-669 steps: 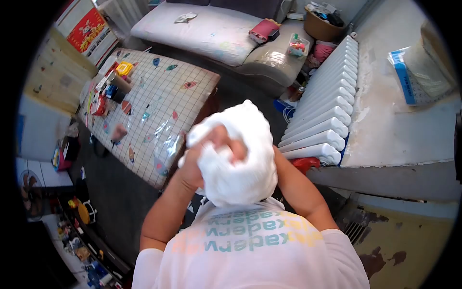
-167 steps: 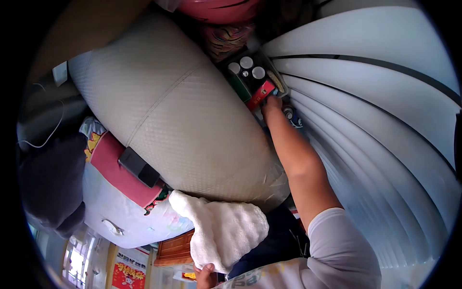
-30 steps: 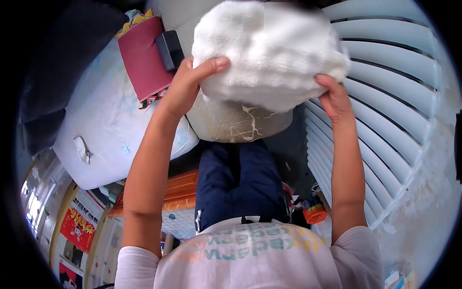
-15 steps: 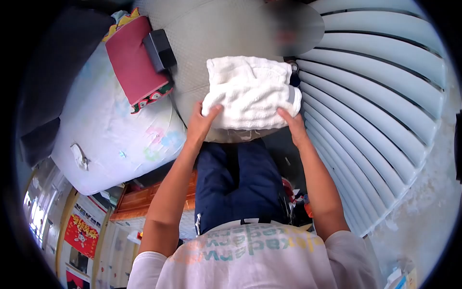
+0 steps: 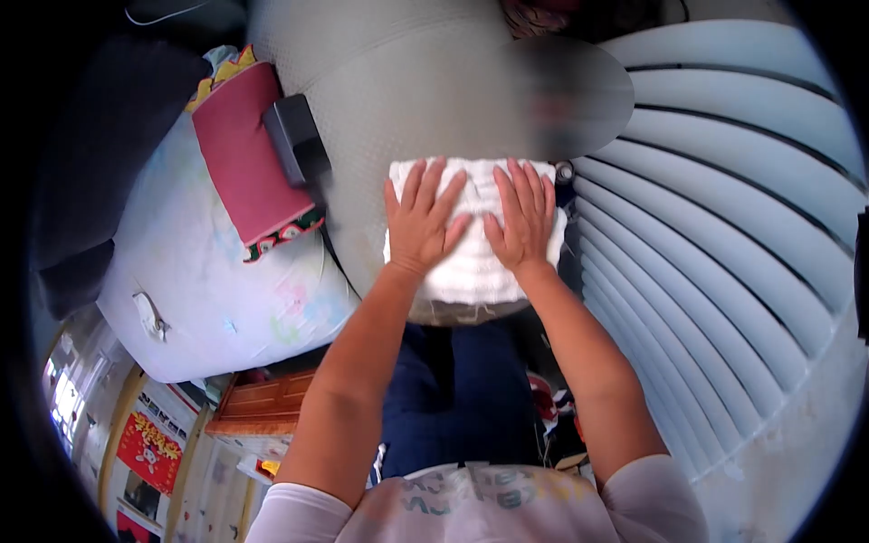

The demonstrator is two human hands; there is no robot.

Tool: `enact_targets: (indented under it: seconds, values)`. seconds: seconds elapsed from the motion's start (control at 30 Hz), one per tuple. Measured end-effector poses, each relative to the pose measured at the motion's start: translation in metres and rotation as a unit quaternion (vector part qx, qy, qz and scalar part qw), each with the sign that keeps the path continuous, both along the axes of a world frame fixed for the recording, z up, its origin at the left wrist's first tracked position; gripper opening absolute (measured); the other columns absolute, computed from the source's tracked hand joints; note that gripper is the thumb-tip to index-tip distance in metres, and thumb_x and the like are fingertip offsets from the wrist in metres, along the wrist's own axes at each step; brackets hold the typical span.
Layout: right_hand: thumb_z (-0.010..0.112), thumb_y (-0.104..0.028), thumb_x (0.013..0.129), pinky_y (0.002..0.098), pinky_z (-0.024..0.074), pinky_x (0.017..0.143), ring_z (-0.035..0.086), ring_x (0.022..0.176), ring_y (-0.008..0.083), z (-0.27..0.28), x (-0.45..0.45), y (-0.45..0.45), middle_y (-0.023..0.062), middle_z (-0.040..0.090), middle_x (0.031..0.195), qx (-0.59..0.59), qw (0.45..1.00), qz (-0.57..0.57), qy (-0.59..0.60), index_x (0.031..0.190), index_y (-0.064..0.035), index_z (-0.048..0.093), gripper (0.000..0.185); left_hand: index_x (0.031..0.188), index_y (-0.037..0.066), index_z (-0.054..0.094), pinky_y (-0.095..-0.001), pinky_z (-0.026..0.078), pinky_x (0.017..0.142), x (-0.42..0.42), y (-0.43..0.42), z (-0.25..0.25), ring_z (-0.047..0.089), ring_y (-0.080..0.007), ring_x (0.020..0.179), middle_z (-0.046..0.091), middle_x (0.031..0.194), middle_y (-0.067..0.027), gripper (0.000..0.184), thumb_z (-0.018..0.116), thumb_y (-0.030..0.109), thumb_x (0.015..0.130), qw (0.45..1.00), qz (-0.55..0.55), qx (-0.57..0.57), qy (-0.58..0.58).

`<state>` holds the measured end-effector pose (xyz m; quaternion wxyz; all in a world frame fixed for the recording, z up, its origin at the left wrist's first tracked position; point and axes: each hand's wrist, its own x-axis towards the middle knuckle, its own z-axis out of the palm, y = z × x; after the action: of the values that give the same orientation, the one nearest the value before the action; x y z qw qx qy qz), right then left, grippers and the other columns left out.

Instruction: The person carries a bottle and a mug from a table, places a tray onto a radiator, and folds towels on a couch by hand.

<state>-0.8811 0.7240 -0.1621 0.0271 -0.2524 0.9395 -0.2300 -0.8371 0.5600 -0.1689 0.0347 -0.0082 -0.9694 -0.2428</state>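
A folded white towel (image 5: 475, 271) lies on the beige padded surface (image 5: 362, 118) in front of me. My left hand (image 5: 423, 215) rests palm down on its left part, fingers spread and pointing away from me. On the right part, my right hand (image 5: 522, 213) lies flat too, its thumb stretched toward the left hand. Both hands press on top of the cloth and neither grips it. The palms and fingers cover much of its upper half.
To the left, a dark red cushion (image 5: 240, 149) and a black box (image 5: 299, 140) lie by a pale floral sheet (image 5: 208, 299). White curved slats (image 5: 724, 172) rise along the right. A blurred grey round shape (image 5: 579, 100) is at the top.
My hands have let go of the towel's near corners and moved forward onto its top, fingers now spread flat. The view has shifted, so the towel sits lower in it.
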Motion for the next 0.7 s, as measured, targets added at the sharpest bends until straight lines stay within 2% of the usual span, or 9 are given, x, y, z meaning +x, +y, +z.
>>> enact_targets:
  seconds: [0.1, 0.23, 0.27, 0.37, 0.53, 0.6, 0.67, 0.7]
  values:
    - [0.045, -0.036, 0.075, 0.0469, 0.0196, 0.099, 0.034, 0.118, 0.0292, -0.013, -0.005, 0.001, 0.0117, 0.04, 0.126, -0.02, 1.0, -0.003, 0.019, 0.12, -0.0088, 0.044, 0.053, 0.122, 0.021, 0.046, -0.0541, 0.022, 0.092, -0.001, -0.001, -0.02, 0.035, -0.0272, 0.119, 0.037, 0.131, -0.0075, 0.05, 0.051, 0.04, 0.075, 0.999, 0.002, -0.001, 0.051]
    - [0.05, -0.031, 0.073, 0.0447, 0.0218, 0.099, 0.035, 0.116, 0.0269, 0.005, -0.003, 0.0, 0.0108, 0.042, 0.123, -0.009, 1.0, -0.011, -0.005, 0.118, -0.0088, 0.045, 0.051, 0.121, 0.019, 0.047, -0.0535, 0.022, 0.092, -0.002, 0.001, 0.003, 0.035, -0.0274, 0.118, 0.038, 0.129, -0.0091, 0.051, 0.052, 0.04, 0.074, 1.0, -0.007, -0.005, 0.016]
    - [0.052, -0.029, 0.073, 0.0442, 0.0222, 0.099, 0.036, 0.116, 0.0266, 0.012, -0.004, -0.001, 0.0105, 0.042, 0.122, -0.01, 1.0, -0.007, -0.013, 0.118, -0.0086, 0.045, 0.051, 0.12, 0.018, 0.047, -0.0542, 0.021, 0.092, -0.005, 0.0, 0.011, 0.036, -0.0276, 0.118, 0.039, 0.127, -0.0097, 0.054, 0.053, 0.043, 0.073, 0.999, -0.02, -0.027, 0.004]
    - [0.06, -0.023, 0.07, 0.0426, 0.0246, 0.098, 0.036, 0.115, 0.0256, 0.033, -0.004, 0.005, 0.0098, 0.042, 0.12, -0.012, 1.0, -0.008, -0.025, 0.116, -0.0076, 0.046, 0.05, 0.116, 0.014, 0.049, -0.0509, 0.024, 0.092, -0.023, -0.011, 0.04, 0.043, -0.0265, 0.108, 0.047, 0.116, -0.0102, 0.057, 0.059, 0.045, 0.069, 0.995, -0.081, -0.056, -0.028]
    - [0.059, -0.013, 0.07, 0.0398, 0.031, 0.095, 0.04, 0.112, 0.0272, 0.091, 0.045, 0.041, 0.0122, 0.043, 0.118, -0.038, 0.995, -0.089, -0.039, 0.112, -0.0056, 0.048, 0.043, 0.103, 0.009, 0.053, -0.041, 0.03, 0.092, -0.047, -0.021, 0.049, 0.052, -0.0284, 0.09, 0.058, 0.094, -0.0119, 0.05, 0.065, 0.04, 0.066, 0.967, -0.205, -0.071, -0.131]
    - [0.06, -0.011, 0.069, 0.0392, 0.0328, 0.093, 0.041, 0.11, 0.0278, 0.105, 0.088, 0.062, 0.0126, 0.044, 0.116, -0.053, 0.985, -0.148, -0.071, 0.11, -0.0049, 0.048, 0.042, 0.099, 0.007, 0.054, -0.0387, 0.036, 0.087, -0.05, -0.02, 0.059, 0.053, -0.0306, 0.091, 0.059, 0.09, -0.0147, 0.044, 0.065, 0.036, 0.068, 0.975, -0.156, -0.069, -0.146]
    - [0.058, -0.008, 0.07, 0.038, 0.0379, 0.089, 0.045, 0.105, 0.0301, 0.114, 0.144, 0.084, 0.0138, 0.045, 0.113, -0.064, 0.97, -0.212, -0.099, 0.108, -0.0032, 0.048, 0.04, 0.093, 0.004, 0.057, -0.0396, 0.04, 0.079, -0.05, -0.025, 0.062, 0.055, -0.0331, 0.085, 0.059, 0.085, -0.0158, 0.038, 0.065, 0.032, 0.069, 0.994, -0.021, -0.054, -0.098]
    - [0.058, -0.008, 0.07, 0.0382, 0.0389, 0.087, 0.046, 0.104, 0.0306, 0.112, 0.178, 0.093, 0.0142, 0.045, 0.113, -0.066, 0.961, -0.245, -0.113, 0.108, -0.0029, 0.048, 0.039, 0.093, 0.005, 0.058, -0.0396, 0.042, 0.074, -0.053, -0.034, 0.056, 0.056, -0.0337, 0.084, 0.059, 0.087, -0.0169, 0.035, 0.065, 0.031, 0.071, 0.991, 0.027, -0.013, -0.13]
